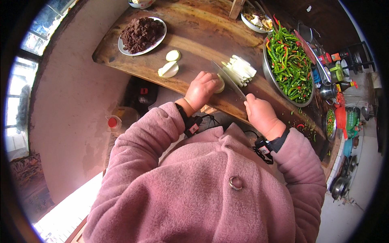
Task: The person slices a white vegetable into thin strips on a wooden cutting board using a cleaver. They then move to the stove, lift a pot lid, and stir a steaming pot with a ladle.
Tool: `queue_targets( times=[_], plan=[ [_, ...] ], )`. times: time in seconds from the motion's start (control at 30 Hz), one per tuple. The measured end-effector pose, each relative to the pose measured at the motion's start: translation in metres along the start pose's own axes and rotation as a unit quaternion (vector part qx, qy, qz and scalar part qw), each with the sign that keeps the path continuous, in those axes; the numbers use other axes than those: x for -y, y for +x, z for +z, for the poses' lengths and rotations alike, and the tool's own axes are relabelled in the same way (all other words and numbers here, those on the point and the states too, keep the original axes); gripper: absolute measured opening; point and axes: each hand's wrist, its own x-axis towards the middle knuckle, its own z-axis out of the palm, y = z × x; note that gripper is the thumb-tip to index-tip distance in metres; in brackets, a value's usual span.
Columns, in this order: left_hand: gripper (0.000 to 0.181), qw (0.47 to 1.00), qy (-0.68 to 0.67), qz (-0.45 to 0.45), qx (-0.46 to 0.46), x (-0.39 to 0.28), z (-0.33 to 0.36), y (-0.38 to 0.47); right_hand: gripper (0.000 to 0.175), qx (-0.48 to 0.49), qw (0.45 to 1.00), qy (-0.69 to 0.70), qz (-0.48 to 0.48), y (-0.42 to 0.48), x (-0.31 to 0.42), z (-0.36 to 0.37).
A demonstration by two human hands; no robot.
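My left hand (203,89) presses a pale green vegetable piece (221,84) against the wooden board (194,54), its fingers curled over the top. In my right hand (262,114) is the handle of a kitchen knife (230,79); the handle itself is hidden by the fist. The blade stands just right of the held piece, slanting away from me. Beyond the blade lies a pile of pale vegetable sticks (240,70). Left of my left hand rest a round cut piece (173,55) and some larger cut pieces (169,69) of a similar pale vegetable.
A plate of dark brown crumbly food (142,35) stands at the far left. To the right is a large metal basin of green and red chillies (288,63). Chopped bits (304,126) lie scattered near a small metal bowl (330,123). A white bowl (256,21) stands at the back.
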Motion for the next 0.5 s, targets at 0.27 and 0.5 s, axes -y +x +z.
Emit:
queue_targets(
  times=[0.27, 0.5],
  plan=[
    [0.027, 1.000, -0.018, 0.001, -0.015, 0.003, 0.001, 0.000, 0.015, 0.012, 0.999, 0.027, 0.013, 0.003, 0.012, -0.025],
    [0.029, 1.000, -0.029, -0.008, -0.010, 0.006, 0.002, -0.002, 0.016, 0.044, 0.999, 0.010, 0.005, 0.009, 0.015, -0.024]
  ],
)
